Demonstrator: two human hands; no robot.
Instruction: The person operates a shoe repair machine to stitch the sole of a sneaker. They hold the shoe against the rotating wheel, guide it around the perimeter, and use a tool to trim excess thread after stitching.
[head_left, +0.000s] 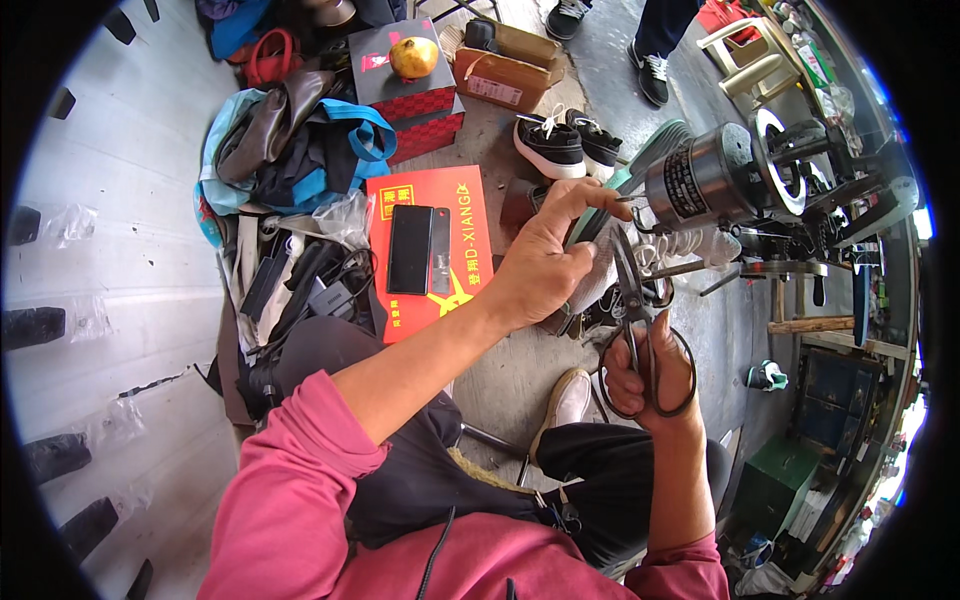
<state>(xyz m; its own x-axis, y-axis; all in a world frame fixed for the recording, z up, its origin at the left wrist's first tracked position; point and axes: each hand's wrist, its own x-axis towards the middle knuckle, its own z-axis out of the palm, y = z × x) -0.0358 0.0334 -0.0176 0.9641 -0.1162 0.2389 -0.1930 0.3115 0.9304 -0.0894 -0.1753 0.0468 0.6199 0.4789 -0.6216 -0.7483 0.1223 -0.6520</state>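
My left hand (540,258) is closed on a shoe with a grey mesh upper (597,272) and a mint-green sole edge, its thumb and forefinger pinching near that edge. In my right hand (668,372) are large dark metal scissors (630,285), fingers through the big loop handles. Their blades point up and away from me, against or very near the shoe beside my left fingertips. How far the blades are apart is hard to make out. Just beyond stands a machine with a dark metal cylinder (690,185), partly hiding the shoe.
A black phone (410,250) lies on a red printed bag (470,215). Black shoes (550,148), a shoebox (395,60) with a pomegranate (414,58), and an open carton (500,85) stand farther off. Clothes (290,140) lie left; another person's legs (662,30) show at the top.
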